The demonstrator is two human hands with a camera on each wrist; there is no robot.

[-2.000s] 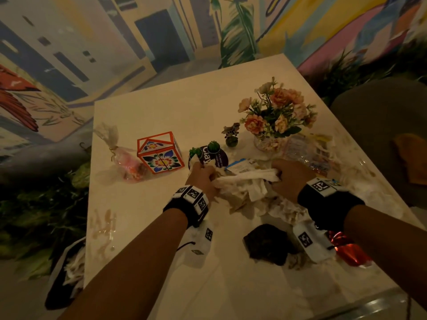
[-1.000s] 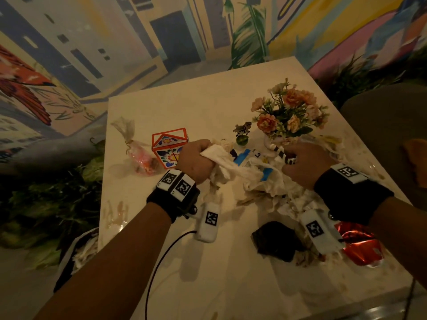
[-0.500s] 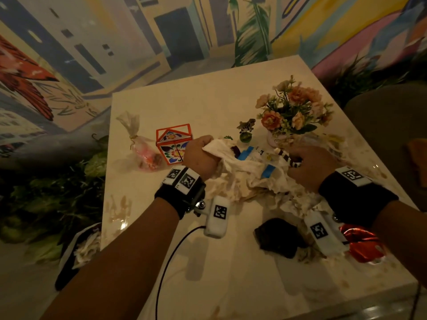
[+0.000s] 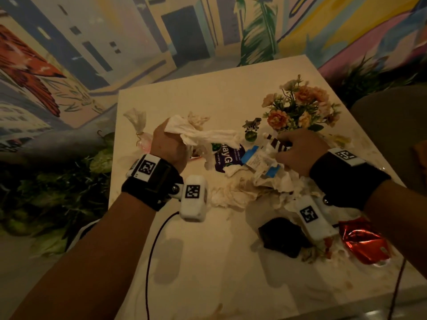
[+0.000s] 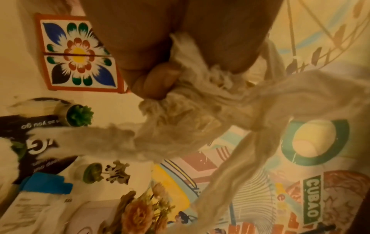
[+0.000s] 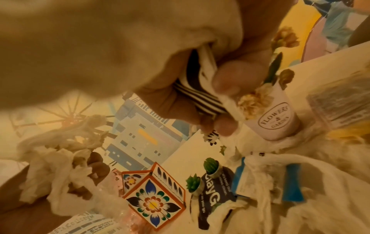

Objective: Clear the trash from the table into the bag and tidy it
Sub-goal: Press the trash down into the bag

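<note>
My left hand [image 4: 169, 146] was fisted around crumpled tissue [image 4: 203, 135], lifted above the table [image 4: 208, 262]. My right hand [image 4: 298, 151] pinched what looked like a striped wrapper [image 6: 202, 101], beside the flower pot [image 6: 278, 121], over the pile of napkins [image 4: 249, 190].

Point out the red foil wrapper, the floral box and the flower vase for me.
red foil wrapper [image 4: 362, 241], head view, on its crumpled middle.
floral box [image 6: 153, 204], right wrist view, on the flower painted on its front face.
flower vase [image 6: 275, 118], right wrist view, on its oval label.
</note>
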